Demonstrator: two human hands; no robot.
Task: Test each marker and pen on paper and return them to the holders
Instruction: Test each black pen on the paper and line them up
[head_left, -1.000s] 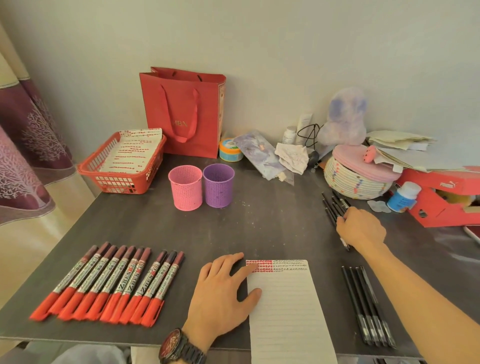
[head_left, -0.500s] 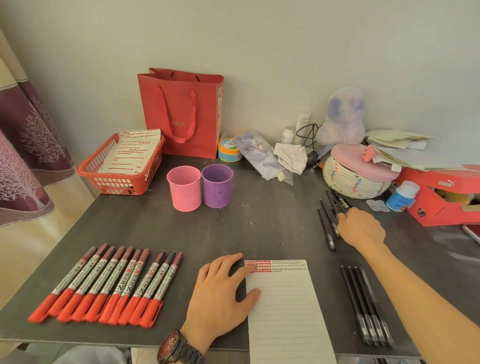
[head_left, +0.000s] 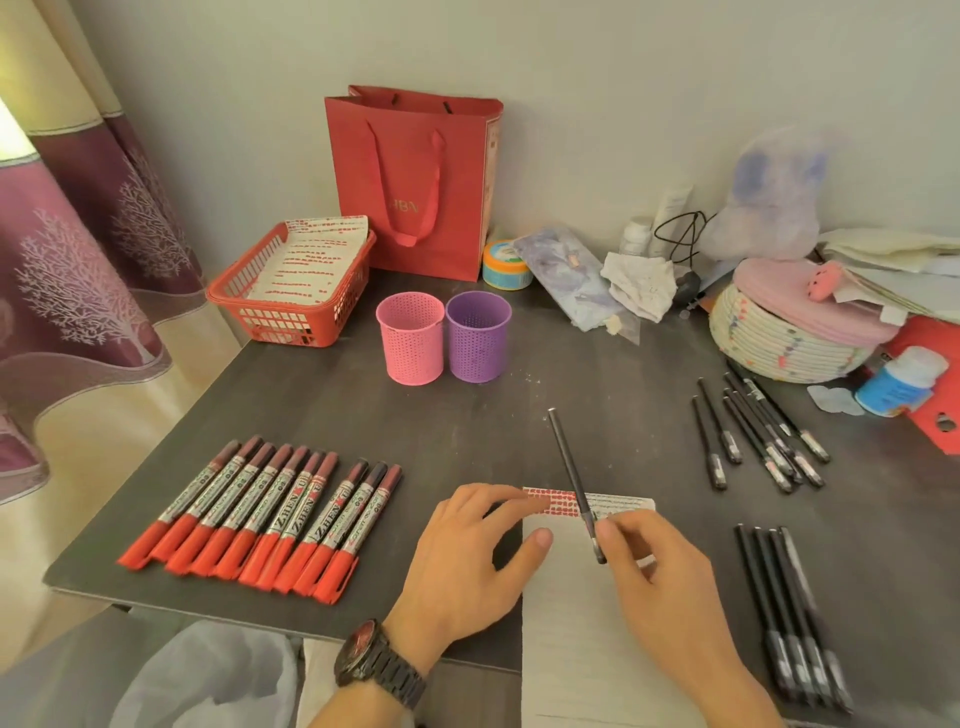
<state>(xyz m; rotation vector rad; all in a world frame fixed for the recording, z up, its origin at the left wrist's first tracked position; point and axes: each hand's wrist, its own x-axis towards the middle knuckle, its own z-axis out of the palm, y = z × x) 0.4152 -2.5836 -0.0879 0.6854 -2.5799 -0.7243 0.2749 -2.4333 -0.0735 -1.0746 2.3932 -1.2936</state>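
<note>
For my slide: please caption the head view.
Right hand holds a black pen over the paper, left hand resting on it.

Table (head_left: 597, 415), viewed from front edge. Marker row (head_left: 270, 519) at L front; paper sheet (head_left: 571, 634) at centre front, overhanging edge; L hand (head_left: 467, 561) on sheet's L side; R hand (head_left: 662, 577) over sheet, holding pen (head_left: 570, 475); L holder (head_left: 411, 340) beside R holder (head_left: 478, 338), behind sheet; basket (head_left: 291, 326) at L rear, papers (head_left: 311, 260) in it; bag (head_left: 415, 182) behind holders, by wall (head_left: 623, 104); loose pens (head_left: 758, 431) R mid; pen group (head_left: 789, 613) R front.
</note>
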